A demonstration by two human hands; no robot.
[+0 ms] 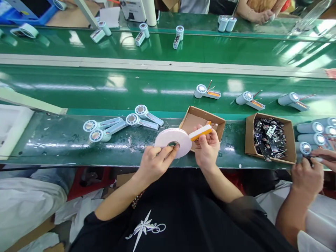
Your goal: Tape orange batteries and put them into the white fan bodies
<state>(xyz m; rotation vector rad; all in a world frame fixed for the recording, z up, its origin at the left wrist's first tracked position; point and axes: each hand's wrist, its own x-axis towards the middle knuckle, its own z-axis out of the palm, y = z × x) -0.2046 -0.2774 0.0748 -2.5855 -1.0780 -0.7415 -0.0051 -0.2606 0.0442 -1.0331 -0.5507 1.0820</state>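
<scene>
My left hand (154, 161) is closed on a wide, flat roll of pale pinkish-white tape (181, 142), with fingers at its core hole. Between the fingers and thumb of my right hand (208, 149) is a slim orange battery (201, 132) with a white strip along its upper face. Its left end meets or nearly meets the roll's right edge; I cannot tell whether tape joins them. Behind my right hand stands an open cardboard box (194, 115), partly hidden, with a small orange item near its right side. Left of the roll lie several light-blue handheld fan bodies (133, 119).
To the right, a cardboard box (249, 136) holds black circuit boards (270, 136). A co-worker's hands (308, 175) handle a fan part beside several blue cylinders (311, 127). Fan units with orange batteries (214, 93) and wires sit on the green belt (157, 89). A rail (168, 64) runs behind.
</scene>
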